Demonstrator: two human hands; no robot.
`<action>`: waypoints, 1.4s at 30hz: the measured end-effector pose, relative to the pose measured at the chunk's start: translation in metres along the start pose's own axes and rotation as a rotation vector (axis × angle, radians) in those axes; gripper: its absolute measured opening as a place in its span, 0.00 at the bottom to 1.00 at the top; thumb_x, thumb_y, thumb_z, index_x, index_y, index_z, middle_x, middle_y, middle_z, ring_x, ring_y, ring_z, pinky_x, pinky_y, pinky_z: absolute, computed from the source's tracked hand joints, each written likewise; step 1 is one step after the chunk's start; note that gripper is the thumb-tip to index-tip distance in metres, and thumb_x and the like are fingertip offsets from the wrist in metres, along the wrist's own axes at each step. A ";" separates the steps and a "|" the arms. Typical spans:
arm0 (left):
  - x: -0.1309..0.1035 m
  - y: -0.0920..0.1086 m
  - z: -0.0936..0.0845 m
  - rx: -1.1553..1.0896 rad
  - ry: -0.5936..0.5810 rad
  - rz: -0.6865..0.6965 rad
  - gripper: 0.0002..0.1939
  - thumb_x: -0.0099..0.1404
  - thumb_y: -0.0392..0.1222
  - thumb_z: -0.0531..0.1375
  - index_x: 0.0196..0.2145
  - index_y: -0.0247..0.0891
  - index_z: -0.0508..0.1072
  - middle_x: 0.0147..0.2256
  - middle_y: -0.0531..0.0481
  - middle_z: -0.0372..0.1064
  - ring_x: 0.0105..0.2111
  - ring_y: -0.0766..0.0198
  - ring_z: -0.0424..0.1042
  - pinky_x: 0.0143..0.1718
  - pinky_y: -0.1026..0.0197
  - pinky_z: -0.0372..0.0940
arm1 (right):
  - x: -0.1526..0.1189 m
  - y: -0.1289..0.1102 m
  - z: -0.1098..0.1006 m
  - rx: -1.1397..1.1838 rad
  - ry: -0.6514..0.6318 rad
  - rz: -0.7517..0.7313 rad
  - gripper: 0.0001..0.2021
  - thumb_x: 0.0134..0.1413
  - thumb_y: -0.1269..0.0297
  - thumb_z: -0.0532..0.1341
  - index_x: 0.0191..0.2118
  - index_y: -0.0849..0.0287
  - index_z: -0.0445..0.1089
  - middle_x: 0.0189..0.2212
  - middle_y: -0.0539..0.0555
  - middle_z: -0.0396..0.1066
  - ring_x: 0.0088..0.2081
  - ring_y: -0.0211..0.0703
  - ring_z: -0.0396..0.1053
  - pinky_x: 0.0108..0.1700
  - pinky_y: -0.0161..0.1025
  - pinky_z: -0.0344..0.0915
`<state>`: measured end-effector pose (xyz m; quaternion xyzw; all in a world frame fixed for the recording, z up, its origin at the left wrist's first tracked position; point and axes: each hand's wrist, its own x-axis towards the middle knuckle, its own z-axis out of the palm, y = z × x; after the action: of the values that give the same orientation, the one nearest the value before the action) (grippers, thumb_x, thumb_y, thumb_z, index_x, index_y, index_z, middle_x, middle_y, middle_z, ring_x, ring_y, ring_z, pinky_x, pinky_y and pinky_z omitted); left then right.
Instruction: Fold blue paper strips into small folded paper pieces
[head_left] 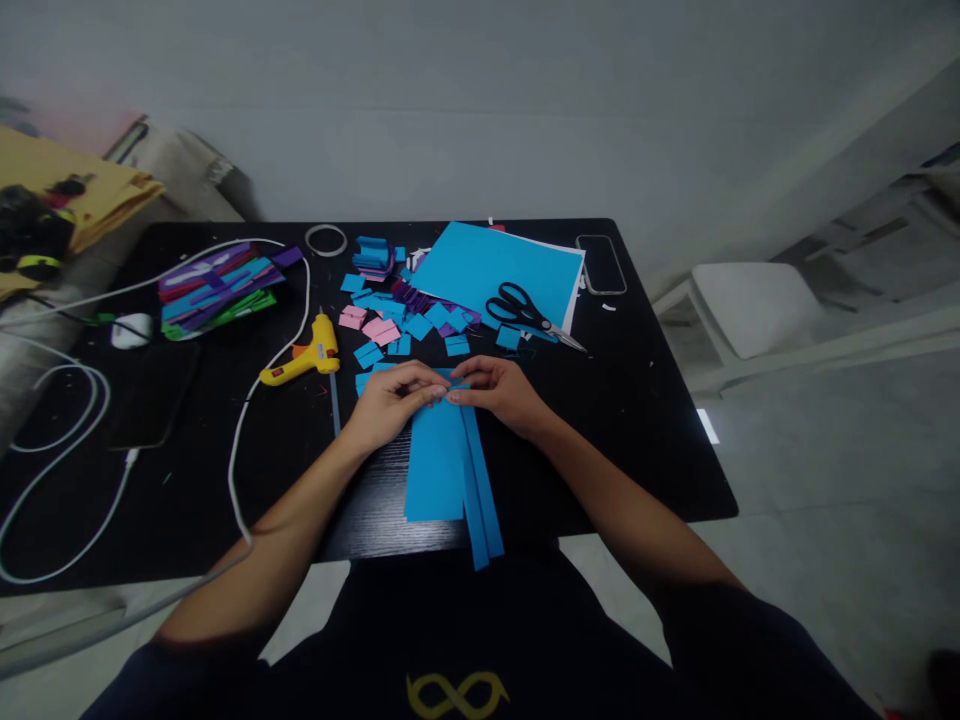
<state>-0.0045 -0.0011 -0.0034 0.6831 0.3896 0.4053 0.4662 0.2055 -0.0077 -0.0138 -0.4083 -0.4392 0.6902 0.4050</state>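
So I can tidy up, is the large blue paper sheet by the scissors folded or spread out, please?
Spread out: the sheet lies flat, broad face up, with black-handled metal scissors partly over its near edge.

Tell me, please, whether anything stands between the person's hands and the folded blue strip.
Nothing visible does: the right hand's fingers are at the far end of the folded blue strip, with the left hand's close beside. The wider blue paper blocks neither.
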 end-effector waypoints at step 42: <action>-0.003 -0.002 0.004 0.116 -0.054 -0.080 0.15 0.69 0.51 0.62 0.31 0.37 0.75 0.26 0.53 0.69 0.26 0.66 0.66 0.28 0.63 0.61 | -0.001 0.001 0.003 -0.033 0.038 0.004 0.21 0.35 0.59 0.80 0.37 0.58 0.75 0.27 0.46 0.78 0.29 0.38 0.74 0.38 0.36 0.69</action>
<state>-0.0018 -0.0045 -0.0068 0.7034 0.4267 0.3445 0.4522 0.2028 -0.0093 -0.0136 -0.4287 -0.4419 0.6759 0.4051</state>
